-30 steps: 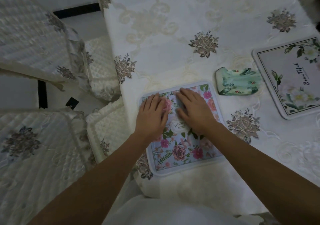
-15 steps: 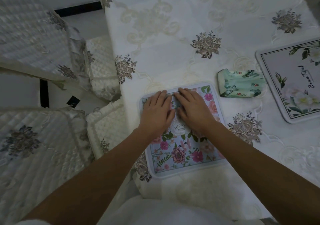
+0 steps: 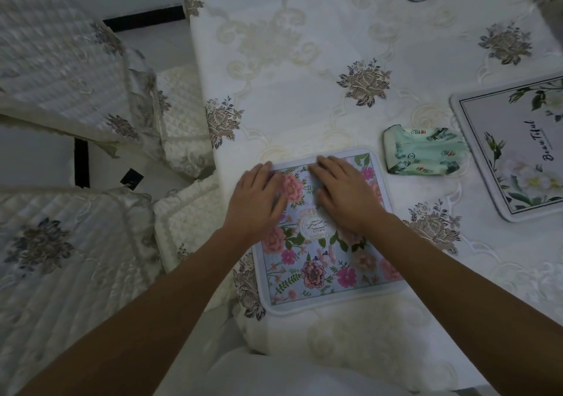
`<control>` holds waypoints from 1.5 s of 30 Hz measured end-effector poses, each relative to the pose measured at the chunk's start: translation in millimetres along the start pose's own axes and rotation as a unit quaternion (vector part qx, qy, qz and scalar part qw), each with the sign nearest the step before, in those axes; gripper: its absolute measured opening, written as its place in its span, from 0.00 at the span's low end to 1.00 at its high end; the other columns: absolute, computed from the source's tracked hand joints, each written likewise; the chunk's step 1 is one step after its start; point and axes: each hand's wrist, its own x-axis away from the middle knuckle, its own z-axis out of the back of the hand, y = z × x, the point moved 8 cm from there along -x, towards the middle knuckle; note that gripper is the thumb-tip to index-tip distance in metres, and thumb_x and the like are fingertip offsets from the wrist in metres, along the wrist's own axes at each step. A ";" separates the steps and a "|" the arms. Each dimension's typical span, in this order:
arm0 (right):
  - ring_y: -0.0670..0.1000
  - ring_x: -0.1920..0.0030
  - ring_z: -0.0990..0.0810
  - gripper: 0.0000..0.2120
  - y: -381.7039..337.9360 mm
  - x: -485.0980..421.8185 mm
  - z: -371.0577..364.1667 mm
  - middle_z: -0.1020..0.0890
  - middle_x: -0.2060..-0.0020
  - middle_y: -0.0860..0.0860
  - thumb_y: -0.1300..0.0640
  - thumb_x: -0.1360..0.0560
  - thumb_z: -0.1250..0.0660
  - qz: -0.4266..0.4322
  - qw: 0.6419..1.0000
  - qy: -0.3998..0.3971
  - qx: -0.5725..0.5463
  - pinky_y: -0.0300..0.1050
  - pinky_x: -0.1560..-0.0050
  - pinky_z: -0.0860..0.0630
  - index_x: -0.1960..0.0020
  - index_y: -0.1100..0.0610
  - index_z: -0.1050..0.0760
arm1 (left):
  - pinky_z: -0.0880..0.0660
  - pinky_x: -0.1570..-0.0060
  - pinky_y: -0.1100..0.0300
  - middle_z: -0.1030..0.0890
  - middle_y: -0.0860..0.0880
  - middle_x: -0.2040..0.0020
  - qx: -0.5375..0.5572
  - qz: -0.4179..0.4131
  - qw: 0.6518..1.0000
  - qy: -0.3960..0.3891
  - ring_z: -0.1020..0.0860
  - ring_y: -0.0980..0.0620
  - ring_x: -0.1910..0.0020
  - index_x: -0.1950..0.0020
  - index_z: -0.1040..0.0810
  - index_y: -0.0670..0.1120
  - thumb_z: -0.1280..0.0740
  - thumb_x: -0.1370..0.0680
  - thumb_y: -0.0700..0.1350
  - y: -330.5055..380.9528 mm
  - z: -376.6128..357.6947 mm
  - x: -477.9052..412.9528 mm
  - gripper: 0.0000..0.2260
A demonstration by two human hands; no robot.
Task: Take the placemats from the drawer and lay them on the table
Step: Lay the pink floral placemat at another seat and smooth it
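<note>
Both arms extended; left hand (image 3: 257,202) and right hand (image 3: 347,196) flat, fingers straight, pressing floral placemat (image 3: 327,261) near counter's (image 3: 304,60) left edge.

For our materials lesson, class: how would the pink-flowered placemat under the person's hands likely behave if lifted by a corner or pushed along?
The pink-flowered placemat looks thin and lies flat, so it would probably flex when lifted and feel light. Pushed by the left hand and right hand pressing flat on it, it may slide on the smooth-looking tablecloth, or drag it.
</note>
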 end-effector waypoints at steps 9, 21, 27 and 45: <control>0.56 0.24 0.39 0.26 19.6 4.4 4.0 0.36 0.23 0.54 0.47 0.18 0.48 -0.028 0.999 0.019 -0.004 0.57 0.25 0.40 0.23 0.55 0.38 | 0.43 0.24 0.50 0.34 0.40 0.24 0.043 0.008 0.999 -0.008 0.37 0.42 0.24 0.25 0.31 0.42 0.48 0.18 0.55 -3.3 -1.7 6.8 0.26; 0.58 0.25 0.39 0.28 57.2 69.6 12.3 0.38 0.23 0.58 0.49 0.19 0.42 -0.090 0.994 0.048 -0.035 0.55 0.26 0.37 0.23 0.60 0.39 | 0.40 0.25 0.48 0.34 0.39 0.24 0.086 0.040 0.996 0.004 0.37 0.42 0.25 0.27 0.30 0.39 0.49 0.18 0.57 -2.6 1.1 59.6 0.28; 0.57 0.24 0.40 0.27 51.4 131.6 -8.6 0.39 0.22 0.56 0.51 0.18 0.40 -0.102 0.993 0.044 -0.031 0.55 0.26 0.38 0.22 0.60 0.39 | 0.41 0.25 0.49 0.34 0.39 0.24 0.072 0.039 0.997 0.011 0.36 0.41 0.25 0.25 0.33 0.39 0.47 0.17 0.54 16.0 -18.1 113.6 0.26; 0.53 0.25 0.39 0.27 39.2 186.9 -21.4 0.37 0.24 0.53 0.48 0.18 0.40 -0.124 0.988 0.083 -0.049 0.52 0.30 0.33 0.23 0.58 0.38 | 0.38 0.26 0.49 0.31 0.39 0.26 0.064 0.047 0.996 0.032 0.33 0.42 0.27 0.27 0.30 0.39 0.45 0.17 0.55 34.4 -32.7 171.8 0.26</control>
